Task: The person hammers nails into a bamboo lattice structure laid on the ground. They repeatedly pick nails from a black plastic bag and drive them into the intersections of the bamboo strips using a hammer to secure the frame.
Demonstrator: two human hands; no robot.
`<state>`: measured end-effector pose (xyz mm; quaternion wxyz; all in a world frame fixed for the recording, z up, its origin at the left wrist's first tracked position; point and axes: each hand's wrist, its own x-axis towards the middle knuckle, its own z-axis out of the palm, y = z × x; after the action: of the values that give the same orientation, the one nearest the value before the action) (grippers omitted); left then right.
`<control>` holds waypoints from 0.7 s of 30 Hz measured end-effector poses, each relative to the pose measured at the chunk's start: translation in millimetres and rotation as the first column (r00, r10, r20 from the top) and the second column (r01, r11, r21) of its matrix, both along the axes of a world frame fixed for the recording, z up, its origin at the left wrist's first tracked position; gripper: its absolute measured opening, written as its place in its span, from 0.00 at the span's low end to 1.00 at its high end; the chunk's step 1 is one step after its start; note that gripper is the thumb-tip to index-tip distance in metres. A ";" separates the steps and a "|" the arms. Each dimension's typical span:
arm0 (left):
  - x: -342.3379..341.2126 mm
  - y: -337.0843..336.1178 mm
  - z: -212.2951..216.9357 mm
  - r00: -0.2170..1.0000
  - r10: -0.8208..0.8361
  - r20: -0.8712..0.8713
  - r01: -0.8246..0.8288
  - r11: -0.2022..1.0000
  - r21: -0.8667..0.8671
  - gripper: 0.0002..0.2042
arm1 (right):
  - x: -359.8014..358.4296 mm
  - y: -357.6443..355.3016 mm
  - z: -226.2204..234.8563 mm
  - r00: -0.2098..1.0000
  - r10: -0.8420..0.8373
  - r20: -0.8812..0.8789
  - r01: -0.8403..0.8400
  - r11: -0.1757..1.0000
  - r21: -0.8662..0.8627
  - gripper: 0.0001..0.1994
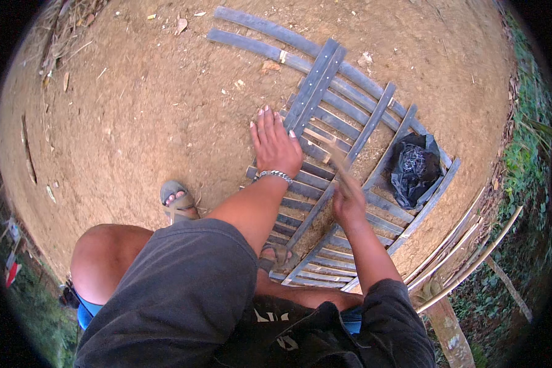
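The left hand (275,146) lies flat, fingers spread and slightly apart, pressing on the bamboo slat panel (334,184) that rests on the bare dirt ground (147,104), just beside one of the long cross strips. The right hand (348,205) is closed around the handle of a tool (334,156), blurred and hard to identify, probably a hammer or blade, raised over the slats near the left fingertips. A black plastic bag (416,168) sits on the panel's far edge, and a sandalled foot (178,202) stands beside the panel. To work well here, the pressing hand should hold the slats firm while its fingers stay out of the tool's path.
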<state>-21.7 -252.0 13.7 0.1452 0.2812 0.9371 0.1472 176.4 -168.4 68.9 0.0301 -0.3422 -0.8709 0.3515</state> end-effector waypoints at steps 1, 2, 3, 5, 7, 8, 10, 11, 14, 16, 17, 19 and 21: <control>-1.4 0.9 -0.5 1.000 -0.003 -0.005 0.003 1.000 0.011 0.30 | -12.4 4.9 6.1 0.970 -0.001 0.242 0.014 0.999 -0.052 0.14; -3.1 -0.7 0.1 1.000 -0.004 -0.009 0.004 1.000 0.017 0.30 | -21.3 6.2 9.2 0.883 0.012 0.470 0.042 0.994 -0.103 0.13; -4.3 -1.2 0.6 1.000 -0.005 -0.013 0.006 1.000 0.023 0.30 | -23.7 4.6 6.1 0.954 -0.067 0.294 0.089 0.994 -0.061 0.16; -3.0 -2.8 4.8 1.000 -0.005 0.016 0.005 1.000 -0.007 0.30 | -19.8 0.9 13.3 0.997 -0.053 0.059 0.056 0.997 -0.047 0.20; -4.5 2.8 6.1 1.000 -0.007 0.020 0.007 1.000 0.004 0.30 | 16.1 1.6 -5.1 0.990 0.055 -0.132 -0.052 0.998 0.023 0.21; -1.6 -1.4 4.4 1.000 -0.007 0.022 0.007 1.000 0.002 0.30 | 10.6 -1.9 -1.5 0.995 0.038 0.092 -0.033 0.998 -0.052 0.20; -3.1 2.3 3.0 1.000 -0.011 0.015 0.011 1.000 0.023 0.30 | -25.7 7.5 16.0 0.866 0.034 0.498 0.044 0.989 -0.144 0.17; -1.7 -2.0 4.4 1.000 -0.008 0.017 0.007 1.000 0.017 0.30 | -27.4 9.5 17.1 0.863 0.029 0.504 0.050 0.988 -0.143 0.17; -6.7 0.6 4.6 0.999 0.004 0.043 -0.005 1.000 0.016 0.30 | -26.5 1.0 25.1 0.999 -0.039 0.021 0.039 0.999 -0.017 0.19; -3.3 -0.2 5.1 0.998 0.005 0.055 -0.006 1.000 0.024 0.30 | -9.0 -0.3 8.0 0.988 0.038 0.147 -0.037 0.999 -0.006 0.19; -2.3 -0.3 4.6 0.999 0.003 0.044 -0.004 0.999 0.037 0.30 | -15.4 1.7 8.2 0.945 0.038 0.323 -0.018 0.998 -0.062 0.19; 0.5 0.4 3.8 0.999 -0.004 0.042 0.002 0.999 0.049 0.30 | -22.7 6.7 12.0 0.885 0.035 0.463 0.016 0.994 -0.106 0.19; 0.0 -3.8 4.8 0.999 0.002 0.053 -0.003 1.000 0.026 0.29 | -26.6 -0.7 20.3 0.976 -0.019 0.219 0.033 0.998 -0.061 0.19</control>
<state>-21.7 -255.8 18.4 0.1660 0.2778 0.9313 0.1670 149.8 -169.1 89.2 -0.0721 -0.3911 -0.8526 0.3390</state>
